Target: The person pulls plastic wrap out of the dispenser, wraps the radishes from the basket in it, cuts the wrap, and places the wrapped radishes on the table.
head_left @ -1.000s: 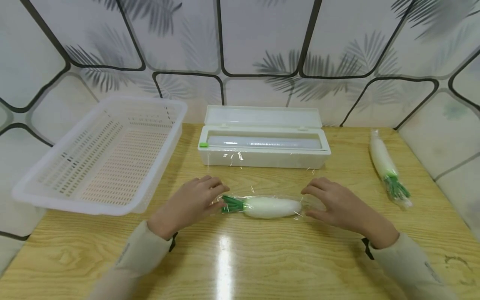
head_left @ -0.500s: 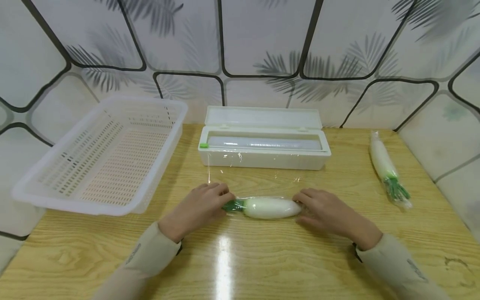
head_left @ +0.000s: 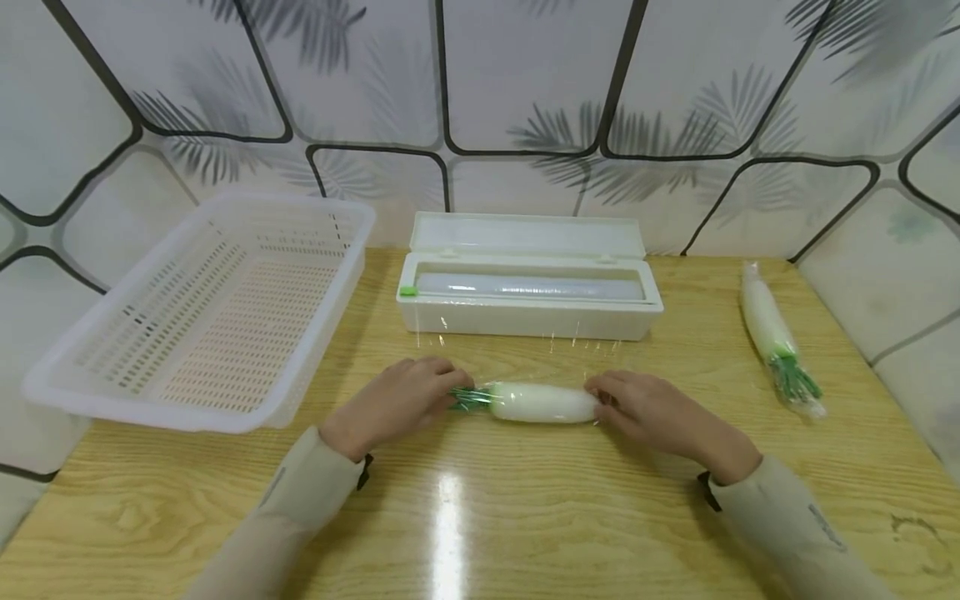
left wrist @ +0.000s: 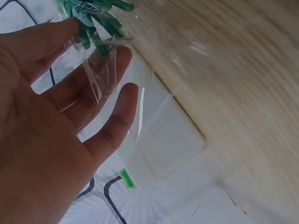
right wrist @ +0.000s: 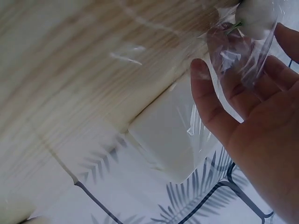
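Observation:
A white radish (head_left: 543,403) with green leaves lies sideways in front of me, covered in clear cling film (right wrist: 233,60). The film stretches back toward the white cling-film box (head_left: 528,319), whose lid stands up behind the roll (head_left: 528,287). My left hand (head_left: 405,400) holds the leafy end through the film; in the left wrist view its thumb is at the leaves (left wrist: 105,25) and loose film hangs over the other fingers. At the tip, my right hand (head_left: 648,412) holds the radish between thumb and forefinger, with crumpled film across its fingers.
A white perforated plastic basket (head_left: 311,354) stands at the left. Another film-wrapped white radish (head_left: 767,321) lies at the far right of the wooden table (head_left: 525,533). A patterned wall (head_left: 525,83) rises behind the box.
Both hands have come in from beside the radish to hold its ends. The radish has shifted slightly away from me, toward the box.

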Motion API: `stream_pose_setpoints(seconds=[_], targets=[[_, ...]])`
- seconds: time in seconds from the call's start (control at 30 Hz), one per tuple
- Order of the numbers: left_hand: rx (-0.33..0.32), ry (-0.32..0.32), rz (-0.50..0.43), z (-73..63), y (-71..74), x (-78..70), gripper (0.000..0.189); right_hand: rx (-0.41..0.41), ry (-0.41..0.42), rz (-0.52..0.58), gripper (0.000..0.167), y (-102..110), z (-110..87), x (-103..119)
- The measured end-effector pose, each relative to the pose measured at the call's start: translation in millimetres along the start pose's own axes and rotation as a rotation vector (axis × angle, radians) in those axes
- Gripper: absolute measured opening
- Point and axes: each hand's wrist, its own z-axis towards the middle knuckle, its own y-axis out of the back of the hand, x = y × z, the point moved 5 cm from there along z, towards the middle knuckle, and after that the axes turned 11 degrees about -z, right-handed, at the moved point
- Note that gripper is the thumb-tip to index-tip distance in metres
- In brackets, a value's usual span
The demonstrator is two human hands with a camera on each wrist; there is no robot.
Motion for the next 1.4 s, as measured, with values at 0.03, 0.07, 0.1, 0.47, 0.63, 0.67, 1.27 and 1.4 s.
stream_pose_setpoints(seconds=[0.03, 0.07, 0.1, 0.47, 0.63, 0.67, 1.27, 1.4], targets=[[0.009, 0.01, -0.007, 1.3, -0.4, 1.0, 0.021, -0.014, 0.002, 0.001, 0.019, 0, -0.3, -1], [0.019, 0.024, -0.018, 2.4, -0.7, 1.9, 0.02, -0.031, 0.007, 0.001, 0.021, 1, -0.8, -1], [0.03, 0.038, -0.026, 3.5, -1.2, 3.1, 0.019, -0.052, 0.014, 0.0, 0.023, 1, -1.4, -1], [0.045, 0.155, -0.027, 6.3, -7.4, 10.4, 0.031, -0.187, 0.121, -0.193, 0.048, 0, 0.5, 3], [0.011, 0.104, 0.037, 5.9, -7.9, 11.5, 0.037, -0.203, 0.122, -0.195, 0.036, -3, 7.0, 2], [0.002, 0.096, 0.046, 6.0, -7.5, 12.0, 0.038, -0.198, 0.117, -0.18, 0.033, -3, 8.2, 1], [0.005, 0.191, 0.012, 14.3, -2.4, 23.8, 0.029, -0.038, -0.024, -0.078, 0.034, -5, 24.7, -12], [-0.012, 0.186, 0.006, 16.4, -1.7, 24.7, 0.033, -0.066, -0.029, -0.128, 0.031, -4, 29.9, -11]])
